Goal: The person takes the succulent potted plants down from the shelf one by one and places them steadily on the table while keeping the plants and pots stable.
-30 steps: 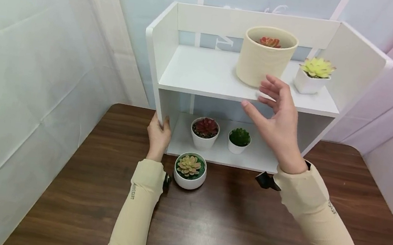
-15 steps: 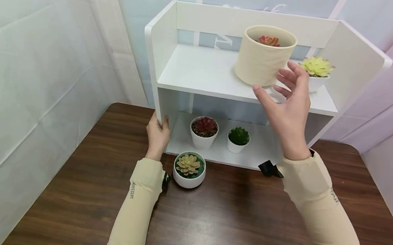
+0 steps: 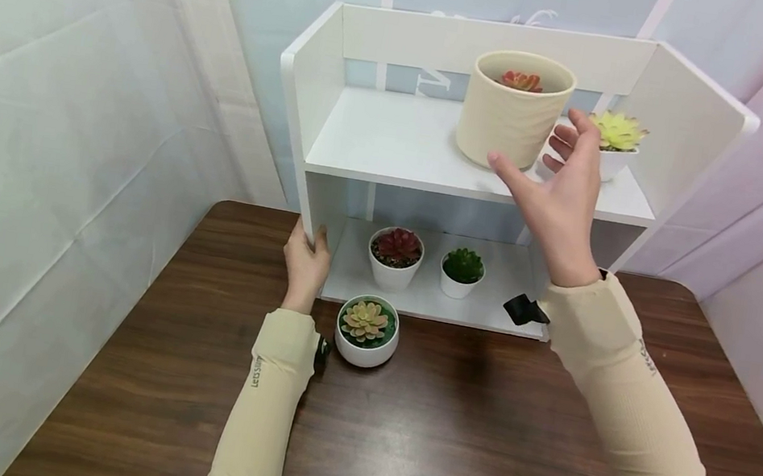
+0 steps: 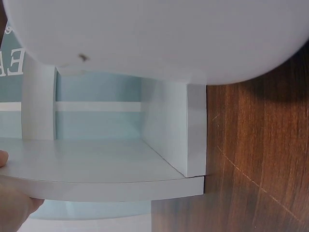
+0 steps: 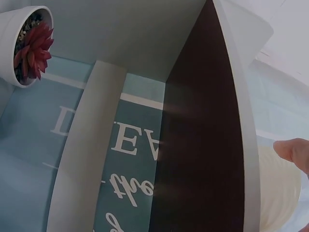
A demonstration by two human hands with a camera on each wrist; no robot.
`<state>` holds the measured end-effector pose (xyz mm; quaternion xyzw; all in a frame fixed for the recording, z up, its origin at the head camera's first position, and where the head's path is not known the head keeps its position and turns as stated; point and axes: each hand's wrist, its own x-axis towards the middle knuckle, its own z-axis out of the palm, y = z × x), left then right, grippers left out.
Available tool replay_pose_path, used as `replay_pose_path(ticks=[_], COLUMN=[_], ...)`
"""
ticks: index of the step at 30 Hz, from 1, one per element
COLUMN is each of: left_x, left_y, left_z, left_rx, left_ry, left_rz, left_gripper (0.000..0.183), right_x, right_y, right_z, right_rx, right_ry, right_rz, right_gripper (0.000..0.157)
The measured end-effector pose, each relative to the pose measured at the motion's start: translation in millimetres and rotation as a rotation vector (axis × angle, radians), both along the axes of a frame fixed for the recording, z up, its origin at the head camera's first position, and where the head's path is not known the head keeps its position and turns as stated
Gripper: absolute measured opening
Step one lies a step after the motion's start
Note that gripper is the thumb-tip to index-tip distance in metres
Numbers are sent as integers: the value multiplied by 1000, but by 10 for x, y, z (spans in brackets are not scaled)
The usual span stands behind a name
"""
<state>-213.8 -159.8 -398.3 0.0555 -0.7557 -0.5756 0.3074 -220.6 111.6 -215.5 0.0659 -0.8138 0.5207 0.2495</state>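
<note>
My left hand grips the lower left side panel of the white two-tier shelf; in the left wrist view, thumb and fingers lie on either side of the panel's edge. On the upper tier stands a cream ribbed pot with a red-orange succulent inside. Just in front of its right side, my right hand is raised, thumb spread from loosely curved fingers, holding nothing. Behind those fingers a yellow-green succulent in a white pot is partly hidden. The right wrist view shows the cream pot beside my thumb.
The lower tier bears a dark red succulent and a green succulent in white pots. A round white bowl pot with a pale succulent stands before the shelf on the brown wooden table, close to my left wrist.
My right hand has moved up and to the right, from in front of the cream pot's base to the gap beside the yellow-green succulent. The left hand keeps its hold on the panel.
</note>
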Motion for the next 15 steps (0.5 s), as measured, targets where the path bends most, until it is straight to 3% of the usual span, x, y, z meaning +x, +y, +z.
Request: replay_pose_path(ticks=[15], left_x=[0], left_y=[15], left_z=[4], left_rx=[-9], left_ry=[29], left_rz=[3], left_gripper=[34], right_x=[-123], right_y=[28], right_z=[74], right_rx=[24], right_ry=[-40], right_rz=[27], right_gripper=[94])
